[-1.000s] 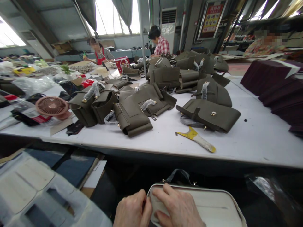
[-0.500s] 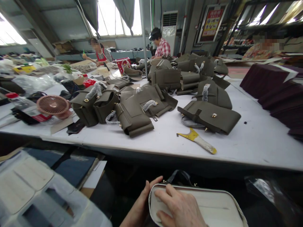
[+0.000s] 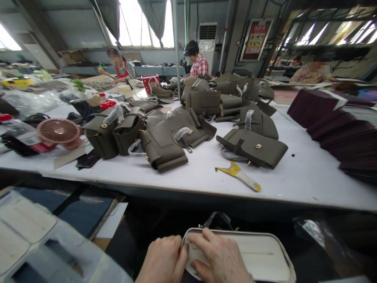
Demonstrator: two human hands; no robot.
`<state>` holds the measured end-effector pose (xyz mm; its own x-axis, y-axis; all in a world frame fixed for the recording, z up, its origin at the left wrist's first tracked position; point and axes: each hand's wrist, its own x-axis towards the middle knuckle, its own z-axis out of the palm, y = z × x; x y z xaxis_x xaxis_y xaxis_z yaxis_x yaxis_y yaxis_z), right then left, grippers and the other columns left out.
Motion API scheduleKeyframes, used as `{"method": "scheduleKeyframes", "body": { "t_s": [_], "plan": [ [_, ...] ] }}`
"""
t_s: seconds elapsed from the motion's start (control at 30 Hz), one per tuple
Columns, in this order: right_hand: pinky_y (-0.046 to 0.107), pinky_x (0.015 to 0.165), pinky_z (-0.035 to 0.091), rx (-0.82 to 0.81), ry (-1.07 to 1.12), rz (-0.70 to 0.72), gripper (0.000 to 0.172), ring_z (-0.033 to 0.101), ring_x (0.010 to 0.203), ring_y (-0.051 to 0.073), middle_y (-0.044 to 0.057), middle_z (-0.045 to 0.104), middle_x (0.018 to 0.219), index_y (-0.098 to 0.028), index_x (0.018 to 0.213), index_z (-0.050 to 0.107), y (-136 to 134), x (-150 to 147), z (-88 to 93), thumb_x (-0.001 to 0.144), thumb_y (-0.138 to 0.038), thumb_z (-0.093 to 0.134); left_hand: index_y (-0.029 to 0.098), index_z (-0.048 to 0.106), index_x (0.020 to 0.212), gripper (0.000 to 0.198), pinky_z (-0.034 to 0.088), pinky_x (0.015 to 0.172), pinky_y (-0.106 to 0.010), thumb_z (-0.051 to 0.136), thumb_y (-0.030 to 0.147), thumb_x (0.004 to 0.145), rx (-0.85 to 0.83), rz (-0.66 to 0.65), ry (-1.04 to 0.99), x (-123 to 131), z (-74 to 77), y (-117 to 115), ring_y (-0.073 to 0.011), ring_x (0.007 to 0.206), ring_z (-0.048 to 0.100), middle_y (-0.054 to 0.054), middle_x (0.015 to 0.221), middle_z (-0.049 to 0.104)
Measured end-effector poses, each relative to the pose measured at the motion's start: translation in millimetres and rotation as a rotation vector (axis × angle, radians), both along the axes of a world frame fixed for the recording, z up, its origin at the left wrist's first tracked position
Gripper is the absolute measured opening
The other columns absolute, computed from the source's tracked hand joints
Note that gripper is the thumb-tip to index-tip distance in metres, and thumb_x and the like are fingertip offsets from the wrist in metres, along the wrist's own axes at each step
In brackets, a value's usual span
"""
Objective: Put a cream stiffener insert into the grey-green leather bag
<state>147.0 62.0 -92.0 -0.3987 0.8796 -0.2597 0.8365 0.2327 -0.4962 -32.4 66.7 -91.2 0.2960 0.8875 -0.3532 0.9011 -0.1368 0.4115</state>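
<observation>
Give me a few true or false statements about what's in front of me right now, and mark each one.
1. The right hand lies on a pale-lined bag, with the left hand at its left edge. True.
2. A scraper with a yellow blade lies on the white work table. True.
3. The olive leather handbags sit packed in cardboard boxes. False: they lie loose on the table, like the one at the front.
4. The round fan sits at the table's right end. False: the fan is towards the left side.
5. No one else is in view. False: a person in a checked shirt is across the table.
</observation>
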Motion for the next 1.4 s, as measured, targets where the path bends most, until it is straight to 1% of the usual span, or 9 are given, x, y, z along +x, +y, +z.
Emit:
{"method": "scheduleKeyframes", "body": {
  "t_s": [0.23, 0.5, 0.6, 0.73, 0.8, 0.87, 1.0, 1.23, 1.4],
  "plan": [
    [0.038, 0.079, 0.047, -0.029, 0.075, -0.015, 0.047, 0.066, 0.098, 0.026, -0.004, 0.064, 0.110, -0.042, 0.119, 0.053, 0.2, 2.2, 6.2, 0.075, -0.027, 0.058, 0.019, 0.058, 0.077, 0.036, 0.025, 0.060, -0.035, 0.027, 0.021, 0.096, -0.037, -0.102, 0.090, -0.1, -3.9, -3.1, -0.0310, 0.078, 0.068, -0.009, 0.082, 0.070],
    [0.040, 0.077, 0.048, -0.004, 0.058, 0.007, 0.041, 0.067, 0.096, 0.027, -0.004, 0.066, 0.108, -0.040, 0.116, 0.057, 2.9, 0.5, 9.2, 0.077, -0.028, 0.061, 0.018, 0.052, 0.067, 0.032, 0.026, 0.059, -0.031, 0.033, 0.023, 0.093, -0.134, 0.053, -0.104, 0.3, -3.2, -6.7, -0.0204, 0.065, 0.060, -0.005, 0.068, 0.063],
    [0.039, 0.077, 0.048, 0.022, 0.062, -0.003, 0.041, 0.067, 0.096, 0.026, -0.004, 0.066, 0.109, -0.040, 0.117, 0.057, 4.0, 1.6, 7.7, 0.078, -0.027, 0.060, 0.018, 0.051, 0.066, 0.035, 0.026, 0.058, -0.028, 0.040, 0.037, 0.094, -0.223, 0.145, -0.356, -3.5, -12.6, -5.1, -0.0167, 0.062, 0.050, -0.001, 0.063, 0.053],
    [0.038, 0.076, 0.047, 0.021, 0.061, 0.007, 0.042, 0.067, 0.095, 0.026, -0.004, 0.066, 0.109, -0.040, 0.118, 0.056, 3.8, 3.8, 5.8, 0.078, -0.027, 0.060, 0.018, 0.051, 0.065, 0.054, 0.033, 0.061, -0.026, 0.047, 0.067, 0.087, -0.505, 0.345, -0.966, -9.5, -42.1, -9.9, -0.0154, 0.061, 0.047, 0.000, 0.060, 0.048],
    [0.038, 0.075, 0.047, 0.022, 0.058, 0.011, 0.042, 0.067, 0.094, 0.026, -0.003, 0.066, 0.108, -0.040, 0.118, 0.056, 3.2, 4.0, 5.6, 0.078, -0.027, 0.059, 0.019, 0.047, 0.063, 0.058, 0.036, 0.062, -0.027, 0.046, 0.072, 0.086, -0.593, 0.463, -1.215, -9.0, -55.9, -15.7, -0.0149, 0.057, 0.046, 0.002, 0.053, 0.045],
    [0.037, 0.074, 0.046, 0.027, 0.059, 0.005, 0.042, 0.067, 0.094, 0.026, -0.003, 0.066, 0.108, -0.040, 0.118, 0.056, 2.6, 3.6, 5.9, 0.078, -0.026, 0.058, 0.020, 0.047, 0.069, 0.052, 0.034, 0.060, -0.025, 0.052, 0.068, 0.087, -0.608, 0.547, -1.334, -6.7, -64.6, -21.9, -0.0129, 0.054, 0.044, 0.004, 0.053, 0.042],
    [0.035, 0.073, 0.045, 0.024, 0.063, -0.002, 0.043, 0.067, 0.094, 0.025, -0.003, 0.066, 0.109, -0.040, 0.119, 0.056, 2.3, 2.3, 6.0, 0.078, -0.026, 0.057, 0.019, 0.046, 0.077, 0.042, 0.028, 0.057, -0.023, 0.065, 0.057, 0.085, -0.629, 0.617, -1.383, -3.6, -70.5, -29.7, -0.0095, 0.056, 0.037, 0.006, 0.061, 0.040],
    [0.036, 0.074, 0.045, -0.010, 0.032, 0.008, 0.044, 0.067, 0.095, 0.026, -0.002, 0.066, 0.109, -0.039, 0.121, 0.056, 4.4, 0.8, 9.2, 0.079, -0.026, 0.055, 0.020, 0.044, 0.077, 0.050, 0.020, 0.054, -0.025, 0.065, 0.064, 0.081, -0.623, 0.657, -1.368, 0.0, -79.4, -31.8, -0.0082, 0.054, 0.027, 0.008, 0.059, 0.035],
    [0.038, 0.074, 0.048, -0.027, 0.013, 0.045, 0.047, 0.067, 0.094, 0.028, -0.001, 0.065, 0.110, -0.038, 0.125, 0.052, 4.1, 3.8, 7.3, 0.080, -0.027, 0.055, 0.019, 0.043, 0.074, 0.056, 0.022, 0.054, -0.024, 0.067, 0.070, 0.076, -0.502, 0.737, -1.309, 6.2, -82.1, -36.3, -0.0087, 0.058, 0.028, 0.007, 0.063, 0.036]
  ]
}}
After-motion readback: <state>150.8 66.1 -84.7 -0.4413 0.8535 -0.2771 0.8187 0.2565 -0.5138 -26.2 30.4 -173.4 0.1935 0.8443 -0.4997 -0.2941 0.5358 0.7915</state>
